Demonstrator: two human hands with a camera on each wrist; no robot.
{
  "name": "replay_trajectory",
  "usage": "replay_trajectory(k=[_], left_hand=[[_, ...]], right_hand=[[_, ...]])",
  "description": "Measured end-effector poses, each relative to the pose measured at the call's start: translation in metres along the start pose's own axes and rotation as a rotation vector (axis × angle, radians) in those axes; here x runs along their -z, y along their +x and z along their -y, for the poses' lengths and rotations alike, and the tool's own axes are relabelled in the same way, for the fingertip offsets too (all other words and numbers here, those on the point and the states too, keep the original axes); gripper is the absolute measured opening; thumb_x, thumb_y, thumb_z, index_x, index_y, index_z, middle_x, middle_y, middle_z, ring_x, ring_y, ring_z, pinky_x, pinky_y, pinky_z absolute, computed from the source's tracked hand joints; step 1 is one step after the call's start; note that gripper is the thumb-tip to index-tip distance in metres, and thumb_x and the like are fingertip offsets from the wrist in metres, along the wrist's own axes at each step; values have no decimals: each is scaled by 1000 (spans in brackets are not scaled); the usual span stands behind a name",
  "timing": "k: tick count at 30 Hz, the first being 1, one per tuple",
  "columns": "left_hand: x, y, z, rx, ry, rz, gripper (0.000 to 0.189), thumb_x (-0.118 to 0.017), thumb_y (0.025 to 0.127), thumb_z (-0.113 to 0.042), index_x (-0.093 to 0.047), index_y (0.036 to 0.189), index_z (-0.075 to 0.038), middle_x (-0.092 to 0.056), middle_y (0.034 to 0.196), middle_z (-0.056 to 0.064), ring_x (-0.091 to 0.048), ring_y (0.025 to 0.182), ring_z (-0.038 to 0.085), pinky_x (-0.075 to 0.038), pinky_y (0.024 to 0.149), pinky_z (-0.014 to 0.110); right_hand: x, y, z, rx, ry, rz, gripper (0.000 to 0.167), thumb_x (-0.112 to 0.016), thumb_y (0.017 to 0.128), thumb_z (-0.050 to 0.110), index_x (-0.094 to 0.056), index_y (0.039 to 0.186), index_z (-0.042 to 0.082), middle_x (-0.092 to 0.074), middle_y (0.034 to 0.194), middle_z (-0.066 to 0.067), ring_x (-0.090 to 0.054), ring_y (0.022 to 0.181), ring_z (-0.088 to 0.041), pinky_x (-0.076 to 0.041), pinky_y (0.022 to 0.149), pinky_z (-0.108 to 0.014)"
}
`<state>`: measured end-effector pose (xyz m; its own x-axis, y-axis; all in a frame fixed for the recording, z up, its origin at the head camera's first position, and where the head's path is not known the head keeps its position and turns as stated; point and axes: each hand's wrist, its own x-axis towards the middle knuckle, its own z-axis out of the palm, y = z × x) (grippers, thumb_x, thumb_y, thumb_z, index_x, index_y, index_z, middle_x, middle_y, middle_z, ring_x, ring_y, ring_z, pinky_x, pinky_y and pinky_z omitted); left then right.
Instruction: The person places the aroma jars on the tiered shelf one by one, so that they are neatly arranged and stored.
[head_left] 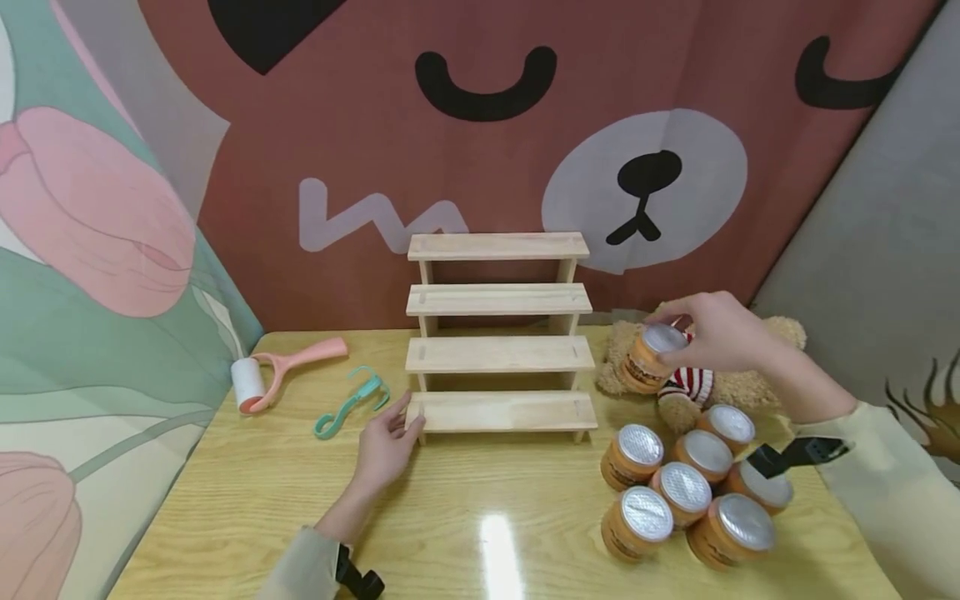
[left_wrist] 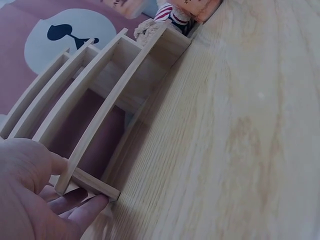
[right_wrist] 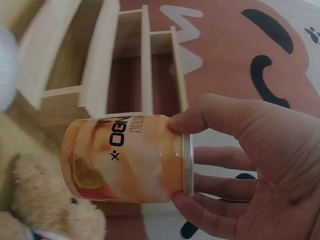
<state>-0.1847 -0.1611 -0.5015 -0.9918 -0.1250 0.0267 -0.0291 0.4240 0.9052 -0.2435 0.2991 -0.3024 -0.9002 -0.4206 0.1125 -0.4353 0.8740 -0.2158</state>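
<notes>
My right hand grips an orange can by its silver-lidded end, raised in front of a teddy bear. In the right wrist view, thumb and fingers curl round the lid rim of this can. A four-step wooden shelf stands at the middle back of the table, its steps bare. My left hand holds the left end of the lowest step. The left wrist view shows the thumb on the board and the fingers beneath, by the shelf's side support.
Several orange cans with silver lids cluster at the right. Behind them lies the teddy bear in a striped shirt. A pink-handled lint roller and a teal hook-shaped item lie left of the shelf. A bear-printed curtain hangs behind the table.
</notes>
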Motion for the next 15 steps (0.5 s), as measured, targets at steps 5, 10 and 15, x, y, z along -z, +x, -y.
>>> replay_trajectory(k=[5,10,15], left_hand=[[2,1,-1,7,-1,7,57,-71,104,-19,-52,156,-5,-57,153,27,-66,131,41,-59,104,42],[3,0,1,18,7,9,57,-71,104,-20,-53,156,-6,-54,156,26,-64,133,42,-58,106,45],[1,0,2,14,9,4,57,-73,103,-21,-54,155,-7,-59,151,28,-67,130,40,-60,103,43]], right_hand=[[15,18,5,1,18,-17,47,-92,79,25,-79,123,15,-79,107,-3,-64,82,-16,-50,63,-30],[24,36,14,29,21,-36,42,-89,81,22,-80,122,16,-78,105,-4,-61,77,-15,-49,64,-31],[34,54,25,63,22,-71,41,-88,82,22,-80,121,14,-78,102,-6,-64,78,-18,-51,67,-34]])
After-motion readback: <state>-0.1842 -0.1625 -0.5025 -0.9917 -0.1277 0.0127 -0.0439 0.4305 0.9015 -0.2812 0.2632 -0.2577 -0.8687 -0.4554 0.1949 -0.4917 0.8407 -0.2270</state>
